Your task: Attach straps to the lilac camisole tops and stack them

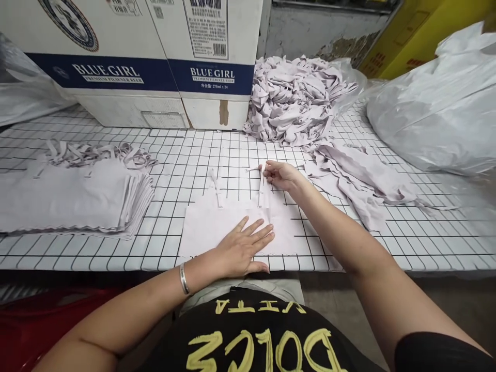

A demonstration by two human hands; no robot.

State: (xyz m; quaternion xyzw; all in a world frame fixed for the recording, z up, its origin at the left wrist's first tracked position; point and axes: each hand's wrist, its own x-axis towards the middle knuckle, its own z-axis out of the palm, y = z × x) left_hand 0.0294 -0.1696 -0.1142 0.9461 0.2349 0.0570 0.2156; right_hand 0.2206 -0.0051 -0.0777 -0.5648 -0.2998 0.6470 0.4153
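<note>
A pale pinkish fabric panel (201,227) with two thin straps lies flat near the table's front edge. My left hand (246,245) rests palm down on it, fingers spread. Beyond the panel's top edge, my right hand (279,174) pinches the right strap (262,186) between thumb and fingers and draws it upright, away from me. The left strap (215,187) lies loose on the cloth, pointing away. Part of the panel is hidden beneath my left hand.
To the left sits a stack of similar strapped panels (77,191). A large beer carton (155,67) stands behind. A heap of fabric pieces (298,98) lies at the back, loose pieces (360,178) at right, near a white plastic bag (434,108). A grid-patterned cover (163,248) spans the table.
</note>
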